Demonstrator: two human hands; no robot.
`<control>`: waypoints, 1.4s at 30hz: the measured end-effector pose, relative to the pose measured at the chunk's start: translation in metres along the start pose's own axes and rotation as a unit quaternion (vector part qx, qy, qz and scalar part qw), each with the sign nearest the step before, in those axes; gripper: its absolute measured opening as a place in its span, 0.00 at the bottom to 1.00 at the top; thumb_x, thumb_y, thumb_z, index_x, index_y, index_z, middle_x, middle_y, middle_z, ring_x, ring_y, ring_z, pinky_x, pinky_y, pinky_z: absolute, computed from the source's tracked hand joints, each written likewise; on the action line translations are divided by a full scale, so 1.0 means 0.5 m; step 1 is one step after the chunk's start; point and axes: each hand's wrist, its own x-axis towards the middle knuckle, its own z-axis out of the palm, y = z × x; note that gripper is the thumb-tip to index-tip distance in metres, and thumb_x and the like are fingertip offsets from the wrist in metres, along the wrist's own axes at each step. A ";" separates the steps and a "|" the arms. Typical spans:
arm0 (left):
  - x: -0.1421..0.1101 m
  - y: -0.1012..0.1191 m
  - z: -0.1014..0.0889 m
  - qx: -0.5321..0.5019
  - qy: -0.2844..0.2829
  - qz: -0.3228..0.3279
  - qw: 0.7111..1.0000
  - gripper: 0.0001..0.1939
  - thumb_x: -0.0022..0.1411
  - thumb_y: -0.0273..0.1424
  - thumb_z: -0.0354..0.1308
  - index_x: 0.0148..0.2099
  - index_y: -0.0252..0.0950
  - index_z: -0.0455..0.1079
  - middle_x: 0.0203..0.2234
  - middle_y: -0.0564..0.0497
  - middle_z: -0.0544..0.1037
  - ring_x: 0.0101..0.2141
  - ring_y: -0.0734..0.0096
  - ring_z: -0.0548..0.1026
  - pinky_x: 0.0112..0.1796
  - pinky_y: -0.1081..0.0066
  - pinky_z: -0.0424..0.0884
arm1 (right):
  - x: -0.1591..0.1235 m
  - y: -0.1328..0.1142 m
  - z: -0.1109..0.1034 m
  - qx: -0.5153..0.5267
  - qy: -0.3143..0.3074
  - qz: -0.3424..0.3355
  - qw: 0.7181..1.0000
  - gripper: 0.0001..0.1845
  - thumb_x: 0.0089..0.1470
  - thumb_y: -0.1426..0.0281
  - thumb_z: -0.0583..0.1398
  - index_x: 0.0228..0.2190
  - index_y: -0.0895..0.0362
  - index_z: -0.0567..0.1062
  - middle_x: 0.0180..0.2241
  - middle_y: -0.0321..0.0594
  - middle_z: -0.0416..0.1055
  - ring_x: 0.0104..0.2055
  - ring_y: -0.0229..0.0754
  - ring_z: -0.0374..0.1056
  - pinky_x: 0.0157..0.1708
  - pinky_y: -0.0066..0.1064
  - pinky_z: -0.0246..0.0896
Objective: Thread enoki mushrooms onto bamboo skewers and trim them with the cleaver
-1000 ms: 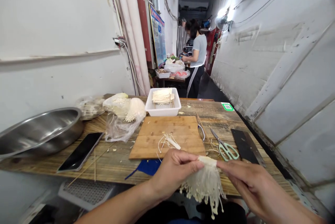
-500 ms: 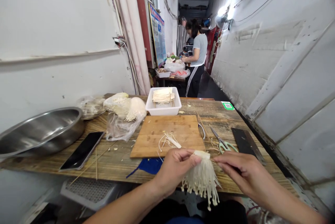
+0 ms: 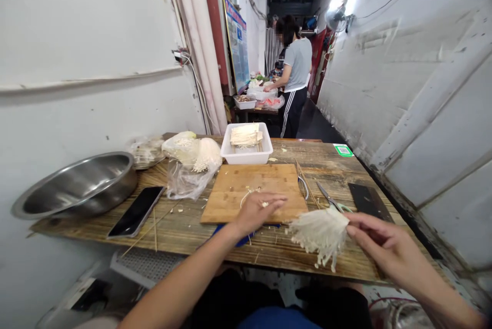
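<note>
over the table [image 3: 323, 162], right hand [image 3: 386, 244] pinches mushroom bunch [image 3: 321, 229]; left hand [image 3: 254, 212] nearby, grasp unclear.

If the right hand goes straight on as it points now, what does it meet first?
Beyond the mushrooms it holds, probably the cutting board; depth is unclear, so it may pass above.

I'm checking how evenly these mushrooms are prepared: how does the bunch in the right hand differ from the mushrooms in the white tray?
The bunch droops in a loose fan from the right hand, while the tray mushrooms lie in a compact, flat stack inside the white tray.
The bunch shows no stick, while the tray mushrooms have thin sticks jutting out.
Both are pale and thin-stemmed.
</note>
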 end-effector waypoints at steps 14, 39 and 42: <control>0.070 -0.136 -0.012 0.263 -0.174 0.026 0.948 0.08 0.55 0.28 0.58 0.38 0.37 0.76 0.40 0.45 0.78 0.48 0.56 0.68 0.55 0.50 0.46 | 0.000 0.047 0.050 0.097 0.109 0.078 0.986 0.24 0.49 0.55 0.61 0.39 0.62 0.77 0.20 0.36 0.68 0.22 0.37 0.63 0.19 0.27 0.60; 0.051 0.002 -0.004 -0.428 -0.051 -0.191 0.882 0.18 0.42 0.38 0.71 0.33 0.31 0.78 0.30 0.46 0.81 0.34 0.67 0.78 0.42 0.68 0.68 | 0.020 0.039 0.105 0.107 0.013 0.017 0.994 0.16 0.54 0.62 0.57 0.36 0.59 0.78 0.37 0.46 0.78 0.38 0.46 0.73 0.40 0.33 0.67; 0.050 0.010 -0.002 -0.444 -0.055 -0.193 0.873 0.18 0.42 0.37 0.72 0.33 0.30 0.78 0.28 0.46 0.81 0.32 0.67 0.78 0.42 0.67 0.68 | 0.022 0.039 0.105 0.106 0.013 0.013 0.994 0.15 0.54 0.62 0.57 0.36 0.59 0.78 0.38 0.46 0.78 0.39 0.46 0.72 0.41 0.34 0.66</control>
